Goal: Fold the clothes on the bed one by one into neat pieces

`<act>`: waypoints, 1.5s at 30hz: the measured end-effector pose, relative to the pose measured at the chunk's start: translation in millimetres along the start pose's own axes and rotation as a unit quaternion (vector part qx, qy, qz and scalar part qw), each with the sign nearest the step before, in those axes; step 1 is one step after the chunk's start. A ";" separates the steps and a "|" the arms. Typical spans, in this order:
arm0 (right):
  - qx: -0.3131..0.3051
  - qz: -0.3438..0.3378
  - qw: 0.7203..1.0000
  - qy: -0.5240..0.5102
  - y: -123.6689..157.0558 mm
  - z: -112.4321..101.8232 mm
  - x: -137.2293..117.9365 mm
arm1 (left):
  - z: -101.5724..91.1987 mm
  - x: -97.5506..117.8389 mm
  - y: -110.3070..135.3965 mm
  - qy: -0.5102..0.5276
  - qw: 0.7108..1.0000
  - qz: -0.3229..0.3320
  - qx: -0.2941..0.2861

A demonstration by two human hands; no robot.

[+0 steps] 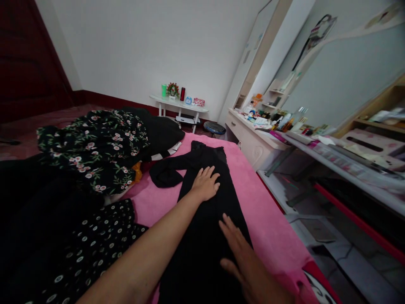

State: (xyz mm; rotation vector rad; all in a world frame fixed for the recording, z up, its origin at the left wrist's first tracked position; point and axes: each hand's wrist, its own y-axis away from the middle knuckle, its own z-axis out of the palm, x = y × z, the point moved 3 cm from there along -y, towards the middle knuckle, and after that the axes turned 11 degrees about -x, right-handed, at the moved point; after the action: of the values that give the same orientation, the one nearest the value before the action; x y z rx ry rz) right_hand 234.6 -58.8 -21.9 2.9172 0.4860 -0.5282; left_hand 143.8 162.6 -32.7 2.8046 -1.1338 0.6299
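Observation:
A long black dress (205, 228) lies stretched out on the pink bedspread (262, 211), its upper end away from me. One sleeve (167, 171) is bent out to the left, forming a loop. My left hand (205, 183) rests palm down on the upper part of the dress, fingers spread. Nearer to me, my right hand (238, 249) is over the right side of the dress with its thumb and fingers apart. Whether its palm touches the cloth I cannot tell. Neither hand grips anything.
A floral dress (107, 147), dark garments and a polka-dot garment (98, 245) are heaped on the left. A dressing table (253, 135) crowded with bottles stands on the right. Beyond the bed are a round stool (214, 128) and a small white shelf (177, 102).

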 end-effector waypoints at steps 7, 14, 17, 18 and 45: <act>-0.122 -0.154 0.981 -0.006 14.3 -6.6 -41.4 | 3.5 5.3 18.0 -0.024 0.999 0.001 -0.039; 0.084 0.015 0.995 -0.056 -108.7 -87.1 -14.2 | -0.7 24.0 77.1 -0.042 0.994 0.030 -0.092; 0.147 0.067 0.987 0.006 -149.2 -62.3 23.9 | -10.8 31.8 116.2 -0.014 0.993 0.059 -0.103; 0.137 0.080 0.987 0.018 -156.6 -50.5 34.5 | -15.4 32.8 128.4 0.000 0.991 0.071 -0.113; 0.204 0.042 0.975 -0.078 -156.1 -26.7 72.3 | -117.3 26.6 122.9 -0.153 0.961 0.183 -0.142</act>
State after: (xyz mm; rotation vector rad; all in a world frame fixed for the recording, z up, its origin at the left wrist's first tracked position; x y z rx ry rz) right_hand 254.5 113.6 -35.2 3.2217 0.2556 -0.9352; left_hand 36.8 78.5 72.4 2.5171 -1.6694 0.0298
